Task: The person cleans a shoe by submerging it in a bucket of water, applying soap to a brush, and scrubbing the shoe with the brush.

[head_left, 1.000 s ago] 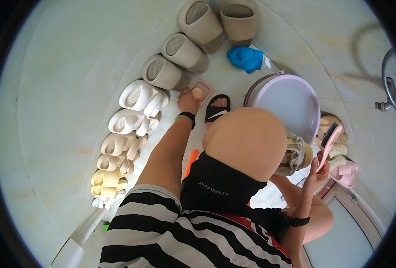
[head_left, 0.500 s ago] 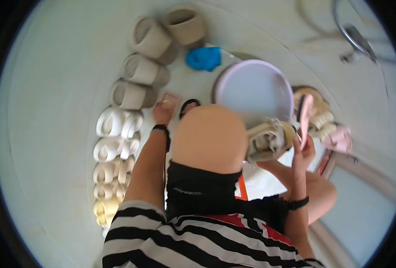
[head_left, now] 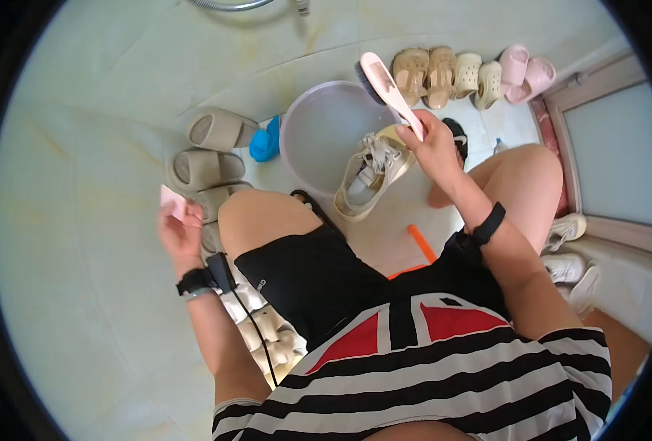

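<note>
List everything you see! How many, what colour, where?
Brush: 1, pink, in right hand
Flat piece: 1, pink, in left hand
Basin: 1, lilac, upper middle
Laced shoe: 1, cream, below brush
Bundle: 1, blue, left of basin
Slides: at least 3, greyish, left
Clogs: 4, brown or cream, upper right
Slippers: 2, pink, right of clogs
Door: 1, pale, right
Shoes: at least 3, white, below door
Other footwear: uncountable, pale, lower left
Orange object: count unclear, orange, between legs
Hose: 1, silver, top
Box: 1, black, near left hand
Wristbands: 2, black, wrists
Striped top: 1, multicoloured, bottom
Shorts: 1, black, middle
Sandals: 2, black, on feet
Legs: 2, bare, middle
Hands: 2, bare, left and right
</note>
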The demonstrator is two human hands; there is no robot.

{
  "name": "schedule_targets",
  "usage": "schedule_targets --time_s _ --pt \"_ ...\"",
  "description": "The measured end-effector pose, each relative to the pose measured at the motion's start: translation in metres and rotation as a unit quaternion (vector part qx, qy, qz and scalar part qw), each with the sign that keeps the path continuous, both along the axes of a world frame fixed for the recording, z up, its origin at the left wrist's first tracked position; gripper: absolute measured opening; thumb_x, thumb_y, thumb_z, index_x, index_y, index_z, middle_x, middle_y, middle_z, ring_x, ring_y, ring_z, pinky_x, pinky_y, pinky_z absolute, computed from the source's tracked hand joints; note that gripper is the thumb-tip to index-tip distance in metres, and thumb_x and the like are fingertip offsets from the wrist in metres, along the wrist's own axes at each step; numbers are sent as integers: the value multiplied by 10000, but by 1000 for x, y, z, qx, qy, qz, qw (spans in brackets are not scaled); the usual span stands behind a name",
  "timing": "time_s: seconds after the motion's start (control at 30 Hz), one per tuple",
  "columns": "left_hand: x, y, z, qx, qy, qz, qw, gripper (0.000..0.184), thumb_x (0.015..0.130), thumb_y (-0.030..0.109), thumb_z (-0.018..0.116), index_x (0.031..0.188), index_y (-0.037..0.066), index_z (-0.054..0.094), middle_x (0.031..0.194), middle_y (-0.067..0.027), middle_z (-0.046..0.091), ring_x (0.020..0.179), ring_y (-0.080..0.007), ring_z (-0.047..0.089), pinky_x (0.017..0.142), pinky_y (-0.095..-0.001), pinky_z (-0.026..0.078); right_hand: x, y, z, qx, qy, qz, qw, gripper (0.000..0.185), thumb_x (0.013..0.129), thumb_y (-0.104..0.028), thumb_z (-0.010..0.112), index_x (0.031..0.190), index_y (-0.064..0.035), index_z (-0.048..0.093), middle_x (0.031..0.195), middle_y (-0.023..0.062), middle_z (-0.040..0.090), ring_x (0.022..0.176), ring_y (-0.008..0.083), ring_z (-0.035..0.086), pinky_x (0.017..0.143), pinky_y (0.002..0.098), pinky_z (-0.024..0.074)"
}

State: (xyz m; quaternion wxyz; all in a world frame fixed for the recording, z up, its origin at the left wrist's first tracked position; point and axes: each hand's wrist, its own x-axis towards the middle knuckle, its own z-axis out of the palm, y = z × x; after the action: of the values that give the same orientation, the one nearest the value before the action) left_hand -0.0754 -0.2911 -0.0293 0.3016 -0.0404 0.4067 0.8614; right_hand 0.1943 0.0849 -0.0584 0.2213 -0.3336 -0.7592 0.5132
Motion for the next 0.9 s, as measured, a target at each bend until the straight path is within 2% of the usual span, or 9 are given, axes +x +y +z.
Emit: schedule_targets --time_s 0.13,0.23,0.33,0.47,0.53,0.57,0.63,0.67,0.9 --pt "-18 61 81 62 30 -27 997 205 775 21 579 954 -13 485 884 -137 544 820 -251 532 768 -355 462 10 -2 3 -49 9 11 999 273 818 -171 659 1012 8 590 744 25 587 635 100 522 568 262 423" --pt "-20 120 80 90 41 -85 991 342 772 -27 573 1083 -60 435 1059 -223 518 1019 -330 534 928 -416 466 20 -3 14 13 22 22 999 282 812 -166 654 1030 2 590 749 31 593 643 103 525 580 258 427" --pt "14 181 39 169 -102 -133 971 411 743 -61 545 1143 -55 449 1144 -259 494 1112 -365 503 959 -420 461 23 -4 25 57 27 36 997 277 810 -160 647 1034 -5 591 764 40 602 669 101 535 603 253 436" --pt "67 233 -10 169 -161 -205 950 379 822 86 464 1200 91 494 1216 -258 476 1161 -386 468 953 -506 427 25 -9 30 18 68 34 997 358 813 -159 650 1132 -22 564 799 89 617 725 109 559 663 251 456" --pt "90 245 -21 187 -219 -192 938 376 918 291 405 1241 107 466 1235 -222 481 1149 -379 469 947 -516 408 22 -16 35 36 98 24 994 447 820 -147 642 1240 -65 512 840 109 631 748 149 587 692 272 468" --pt "96 250 -27 191 -225 -198 935 376 918 291 405 1241 107 466 1235 -222 481 1149 -379 469 947 -516 408 21 -18 42 41 94 42 994 507 831 -144 634 1307 -103 463 935 153 642 805 209 621 741 306 478" --pt "103 257 -38 164 -202 -182 948 543 949 500 272 1272 94 432 1247 -179 488 1136 -365 467 962 -505 374 12 -16 33 69 93 65 991 514 824 -145 630 1304 -93 455 986 193 624 875 305 604 762 352 479" --pt "104 261 -45 167 -209 -182 946 543 949 500 272 1272 94 432 1247 -179 488 1136 -365 467 962 -505 374 7 -18 27 90 97 95 987 520 818 -147 627 1302 -83 447 1037 233 605 945 400 587 784 399 479" --pt "118 285 -49 153 -190 -193 950 644 953 544 167 1278 40 402 1235 -159 496 1133 -320 469 1006 -451 338 -10 -27 15 136 -42 85 986 456 878 -180 574 1293 -33 456 1029 266 590 944 392 582 803 382 464"
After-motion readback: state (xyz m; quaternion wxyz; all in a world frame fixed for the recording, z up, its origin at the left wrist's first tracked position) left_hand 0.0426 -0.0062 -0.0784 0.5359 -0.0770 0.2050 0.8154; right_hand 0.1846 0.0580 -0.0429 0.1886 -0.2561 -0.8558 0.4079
